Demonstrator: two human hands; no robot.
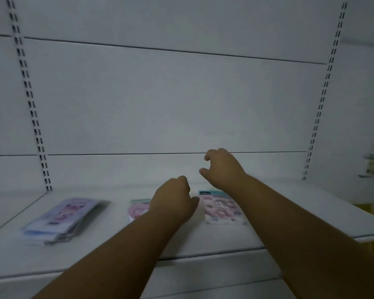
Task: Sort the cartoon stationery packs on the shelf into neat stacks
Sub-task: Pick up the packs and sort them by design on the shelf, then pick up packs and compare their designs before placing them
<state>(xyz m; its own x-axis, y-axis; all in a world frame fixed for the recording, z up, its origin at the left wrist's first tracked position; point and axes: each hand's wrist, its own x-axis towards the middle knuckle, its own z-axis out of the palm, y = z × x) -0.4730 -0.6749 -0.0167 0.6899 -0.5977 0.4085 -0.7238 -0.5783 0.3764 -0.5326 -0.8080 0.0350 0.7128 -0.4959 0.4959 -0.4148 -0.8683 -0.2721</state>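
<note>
On the white shelf (203, 240) lie three lots of cartoon packs. A purple-blue stack (58, 221) sits at the left, skewed. A pink pack (137, 210) lies in the middle, partly hidden by my left hand (173, 199), which hovers over it with fingers curled and nothing visibly held. A pink and teal pack (221, 209) lies to the right, its right edge under my right forearm. My right hand (222, 167) is raised above and behind that pack, fingers spread and curved, empty.
The white back panel (171, 104) rises behind the shelf, with slotted uprights at the left (32, 113) and right (321, 104). A small white object (371, 167) hangs at the far right. The shelf's front edge (203, 257) runs below my forearms.
</note>
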